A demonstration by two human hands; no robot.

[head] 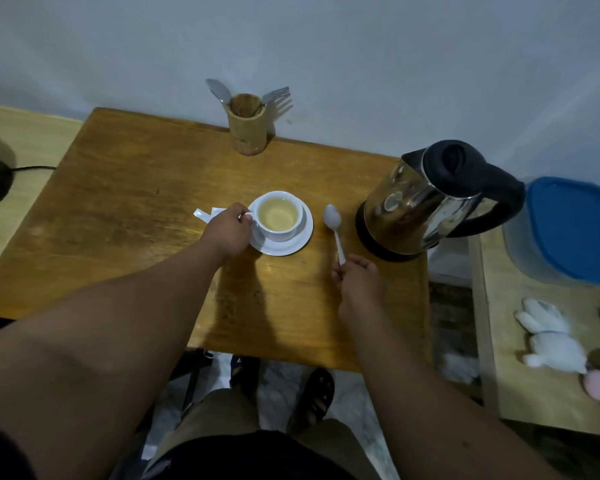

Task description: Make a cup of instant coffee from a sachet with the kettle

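Two hands share the work: the left hand [230,230] pinches the cup [278,215] handle, likely steadying it on its saucer [293,245] mid-bench, while the right hand [357,277] grips a white spoon [334,226] beside the kettle [426,199], apparently for stirring.

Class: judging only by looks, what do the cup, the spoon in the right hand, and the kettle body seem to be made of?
Cup: probably glazed ceramic; white, glossy, thick-walled, matching its saucer.
Spoon: likely plastic; dull white, though ceramic is possible.
Kettle body: polished steel, mirror reflections; its lid and handle look like matte black plastic.
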